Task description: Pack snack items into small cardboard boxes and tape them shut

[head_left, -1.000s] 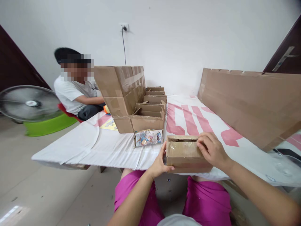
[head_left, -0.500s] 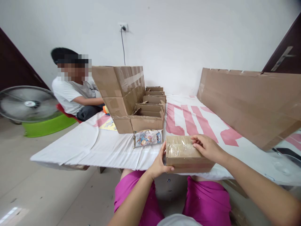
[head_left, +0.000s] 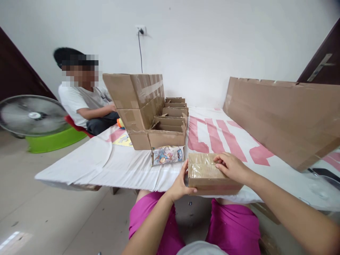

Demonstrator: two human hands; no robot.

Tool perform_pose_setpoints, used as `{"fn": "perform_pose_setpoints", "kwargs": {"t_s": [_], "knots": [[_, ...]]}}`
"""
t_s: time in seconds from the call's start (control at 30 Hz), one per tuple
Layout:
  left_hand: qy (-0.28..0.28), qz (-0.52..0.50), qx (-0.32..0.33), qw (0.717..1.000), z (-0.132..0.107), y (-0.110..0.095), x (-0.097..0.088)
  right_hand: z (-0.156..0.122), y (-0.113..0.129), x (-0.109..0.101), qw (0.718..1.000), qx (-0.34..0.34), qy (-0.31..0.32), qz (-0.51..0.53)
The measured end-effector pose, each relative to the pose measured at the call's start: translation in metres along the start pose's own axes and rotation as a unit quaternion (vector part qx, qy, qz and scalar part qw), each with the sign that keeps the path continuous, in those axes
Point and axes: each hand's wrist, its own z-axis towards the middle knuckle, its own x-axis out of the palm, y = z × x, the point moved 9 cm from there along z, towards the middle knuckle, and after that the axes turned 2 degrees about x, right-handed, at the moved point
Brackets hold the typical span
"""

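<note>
Brown cardboard box (head_left: 217,186): top prob. closed, remainder unclear; L hand (head_left: 180,186) clamped on left end, R hand (head_left: 232,168) atop, pinch unclear.

A lane of white-and-pink cloth (head_left: 212,132) is running up the centre of the frame, letting a hand pass between the stepped brown cardboard stack (head_left: 143,117) that is blocking left of centre and the long brown cardboard panel (head_left: 281,118) that is walling off the right. At lower centre, a small taped brown cardboard box (head_left: 207,177) is partly obstructing the lane's near end, and a printed white packet (head_left: 168,155) is lying to its left.
</note>
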Motion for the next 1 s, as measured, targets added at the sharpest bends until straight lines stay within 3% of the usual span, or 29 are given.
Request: {"fn": "perform_pose_setpoints", "kwargs": {"t_s": [0.43, 0.7, 0.83, 1.0], "knots": [[0.002, -0.007, 0.006, 1.0, 0.0, 0.001, -0.001, -0.025, 0.017, -0.012, 0.994, -0.074, -0.079, -0.003], [0.002, -0.013, 0.004, 1.0, 0.0, -0.001, -0.001, -0.033, 0.02, -0.018, 0.993, -0.059, -0.097, -0.032], [0.001, -0.008, -0.001, 1.0, 0.0, 0.0, -0.001, -0.034, 0.011, -0.027, 0.99, -0.021, -0.122, -0.069], [0.004, 0.0, -0.002, 1.0, 0.0, -0.002, -0.001, -0.04, 0.004, -0.041, 0.989, -0.015, -0.145, -0.039]]}}
